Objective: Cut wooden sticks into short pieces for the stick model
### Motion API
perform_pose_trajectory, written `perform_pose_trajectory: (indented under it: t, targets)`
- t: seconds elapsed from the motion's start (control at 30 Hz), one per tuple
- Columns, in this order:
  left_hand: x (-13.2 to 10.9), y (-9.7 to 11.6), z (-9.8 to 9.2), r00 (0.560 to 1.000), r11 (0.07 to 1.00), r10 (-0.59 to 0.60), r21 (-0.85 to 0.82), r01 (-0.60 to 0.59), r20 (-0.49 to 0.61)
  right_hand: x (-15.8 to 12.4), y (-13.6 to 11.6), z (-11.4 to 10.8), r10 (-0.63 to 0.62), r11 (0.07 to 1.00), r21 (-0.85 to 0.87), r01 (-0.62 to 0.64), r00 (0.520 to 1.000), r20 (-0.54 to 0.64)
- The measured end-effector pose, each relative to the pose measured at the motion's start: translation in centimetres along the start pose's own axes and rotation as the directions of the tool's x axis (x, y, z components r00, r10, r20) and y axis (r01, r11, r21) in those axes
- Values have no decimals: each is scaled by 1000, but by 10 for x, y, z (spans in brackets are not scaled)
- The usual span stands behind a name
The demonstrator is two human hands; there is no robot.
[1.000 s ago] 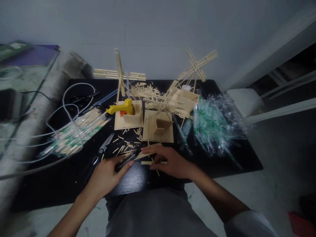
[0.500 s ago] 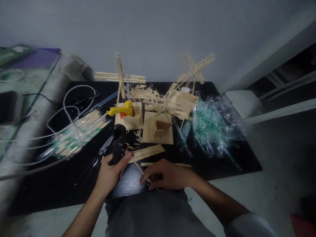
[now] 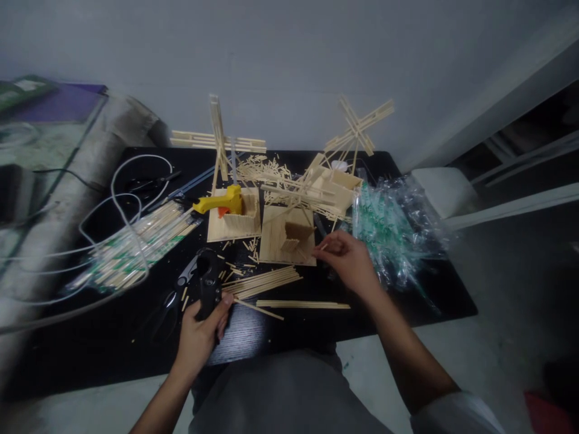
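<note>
Left hand: I'm seeing the left hand (image 3: pixel 200 336) wrapping tight around the handle of a black cutter (image 3: pixel 208 282), whose head is pointing away from the body, just above the table (image 3: pixel 280 333).
Right hand: the right hand (image 3: pixel 350 263) is hovering at the right edge of the square stick base (image 3: pixel 289 241), with thumb and forefinger pressing together on what looks like a short stick piece (image 3: pixel 322 246).
Between the hands: a loose stick bundle (image 3: pixel 263 282) is lying fanned on the dark top just right of the cutter, and a long stick (image 3: pixel 303 304) is lying flat nearer the body.
Beside the cutter: scissors (image 3: pixel 180 288) are resting just to its left, partly lost against the black surface.
Further back: a yellow glue gun (image 3: pixel 220 202) is sitting on a second square base, and two windmill models (image 3: pixel 218 137) are standing near the wall.
Right side: clear wrappers (image 3: pixel 394 234) are heaping up beyond the right hand.
Left side: packed sticks (image 3: pixel 136 244) are lying under a looping white cable (image 3: pixel 118 194).
</note>
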State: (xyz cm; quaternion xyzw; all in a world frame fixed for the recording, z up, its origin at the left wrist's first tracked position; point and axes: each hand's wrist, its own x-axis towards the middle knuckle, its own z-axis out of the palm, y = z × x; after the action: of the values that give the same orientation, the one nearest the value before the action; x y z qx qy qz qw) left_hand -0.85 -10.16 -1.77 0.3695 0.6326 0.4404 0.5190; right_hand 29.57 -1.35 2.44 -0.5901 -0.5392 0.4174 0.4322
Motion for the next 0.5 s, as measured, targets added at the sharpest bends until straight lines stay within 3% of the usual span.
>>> perform_pose_trajectory:
  t: [0.13, 0.23, 0.5]
  targets:
    - [-5, -4, 1, 998, 998, 56, 35, -56, -18, 7, 5, 10, -187, 969, -183, 165, 976, -113]
    - [-6, -5, 2, 997, 993, 78, 89, -75, -29, 8, 11, 20, -297, 923, -289, 253, 948, -119]
    - [-5, -2, 5, 994, 983, 94, 161, -84, -59, 2, 35, 26, -326, 863, -420, 281, 945, -39]
